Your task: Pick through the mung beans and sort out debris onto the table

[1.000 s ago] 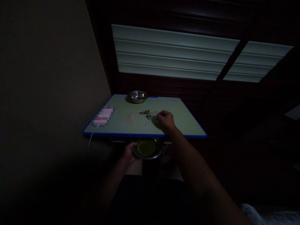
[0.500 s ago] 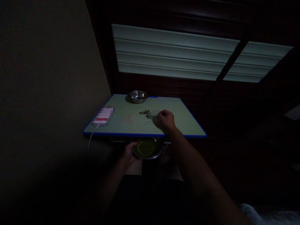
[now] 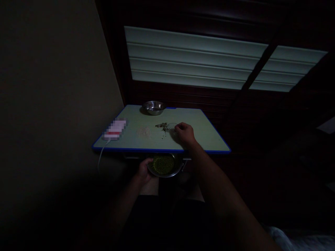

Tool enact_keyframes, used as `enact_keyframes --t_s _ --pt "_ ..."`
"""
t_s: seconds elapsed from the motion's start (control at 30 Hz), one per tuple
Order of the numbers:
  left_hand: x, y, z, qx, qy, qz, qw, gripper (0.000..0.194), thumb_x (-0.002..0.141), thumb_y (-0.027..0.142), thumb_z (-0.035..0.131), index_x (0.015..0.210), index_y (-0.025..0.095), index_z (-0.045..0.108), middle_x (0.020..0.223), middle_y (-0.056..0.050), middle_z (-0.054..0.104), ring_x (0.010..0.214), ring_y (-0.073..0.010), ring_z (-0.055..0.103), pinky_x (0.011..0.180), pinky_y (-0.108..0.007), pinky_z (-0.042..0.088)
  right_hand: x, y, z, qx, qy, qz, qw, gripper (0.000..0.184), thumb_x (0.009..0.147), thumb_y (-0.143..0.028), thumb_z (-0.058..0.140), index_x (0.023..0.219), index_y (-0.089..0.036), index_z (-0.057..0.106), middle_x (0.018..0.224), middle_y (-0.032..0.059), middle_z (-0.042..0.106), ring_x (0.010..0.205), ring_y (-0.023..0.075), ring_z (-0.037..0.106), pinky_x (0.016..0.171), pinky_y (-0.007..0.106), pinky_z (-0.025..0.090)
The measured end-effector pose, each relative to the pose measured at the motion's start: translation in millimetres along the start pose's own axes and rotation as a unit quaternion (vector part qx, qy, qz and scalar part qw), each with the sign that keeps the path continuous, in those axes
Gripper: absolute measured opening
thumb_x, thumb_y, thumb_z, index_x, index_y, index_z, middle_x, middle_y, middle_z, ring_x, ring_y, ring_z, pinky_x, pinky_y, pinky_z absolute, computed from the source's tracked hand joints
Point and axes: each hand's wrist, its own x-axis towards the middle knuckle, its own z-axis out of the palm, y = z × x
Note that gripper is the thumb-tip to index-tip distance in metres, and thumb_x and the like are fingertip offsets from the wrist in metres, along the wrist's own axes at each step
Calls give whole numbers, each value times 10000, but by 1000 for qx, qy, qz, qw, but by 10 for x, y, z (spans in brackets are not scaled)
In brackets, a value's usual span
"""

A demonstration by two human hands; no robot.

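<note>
Both in view: left hand (image 3: 143, 170) grasps the rim of a steel bowl (image 3: 167, 176) of green grains (image 3: 163, 164), just below the table (image 3: 206, 129) edge; one-sided hold, might tip if slackened. Right hand (image 3: 184, 132) curled near dark bits (image 3: 164, 126), pinch contents unclear; careless sweep might scatter them.

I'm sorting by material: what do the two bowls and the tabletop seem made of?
The pale green rectangular tabletop looks like matt laminate, being dull; its blue edging may be plastic. The shiny silvery round bowl on it is likely polished metal, from its bright glints. The lower round silvery bowl, holding green grains, seems metal, from its gleaming rim; dimness leaves its finish open.
</note>
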Motion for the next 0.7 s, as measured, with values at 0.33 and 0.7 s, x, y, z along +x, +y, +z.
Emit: enact_keyframes --t_s 0.33,0.7 --pt "-21 13 21 20 5 3 1000 177 699 143 568 794 83 705 736 -129 747 728 -265 712 795 -417 562 -9 -22 -8 0 2 -2 1000 184 697 -343 543 674 -181 627 641 -8 617 651 137 541 628 250 406" --pt "-33 16 23 26 18 8 999 183 699 140 561 814 110 700 726 -101 748 727 -256 715 781 -417 572 4 7 -3 -1 4 -1 1000 181 692 -343 530 643 -185 603 622 -7 604 634 135 526 606 248 396"
